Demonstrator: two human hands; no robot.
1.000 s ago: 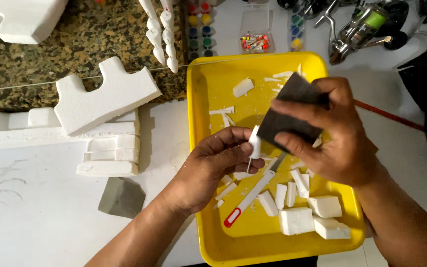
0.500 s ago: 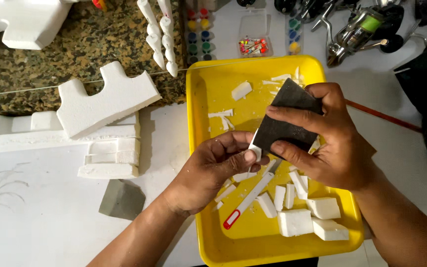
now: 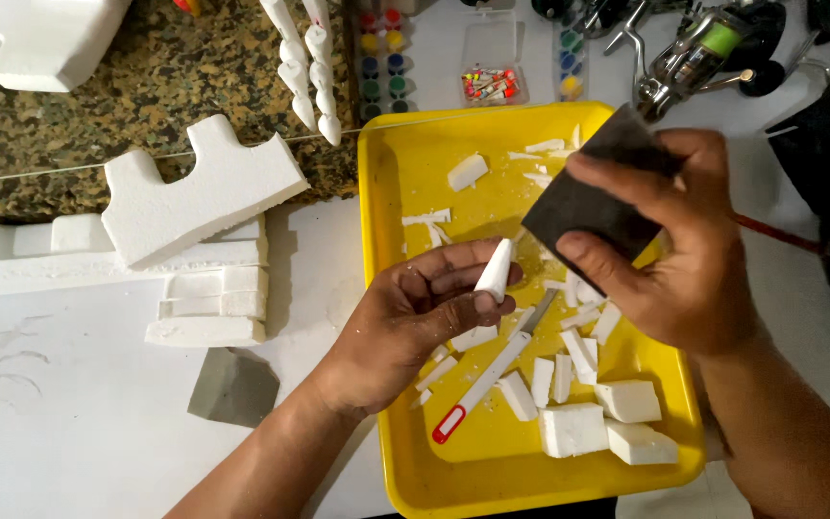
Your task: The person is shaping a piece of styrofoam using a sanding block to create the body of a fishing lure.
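Observation:
My left hand (image 3: 415,322) holds a small tapered white foam piece (image 3: 495,272) between thumb and fingers, its tip pointing up toward the sanding block. My right hand (image 3: 684,259) grips a dark grey sanding block (image 3: 588,197) just above and right of the foam piece, a small gap between them. Both hands hover over a yellow tray (image 3: 386,192) that holds white foam offcuts (image 3: 598,428) and a white craft knife with a red end (image 3: 487,380).
Large white foam shapes (image 3: 199,192) lie left of the tray on a white sheet, with a grey sandpaper scrap (image 3: 232,386). Shaped white foam pieces (image 3: 305,67), paint pots (image 3: 381,58), a box of pins (image 3: 492,85) and fishing reels (image 3: 694,48) sit at the back.
The sanding block has lifted off the foam piece and moved up and right. My left hand has turned the foam piece, so its pointed tip shows.

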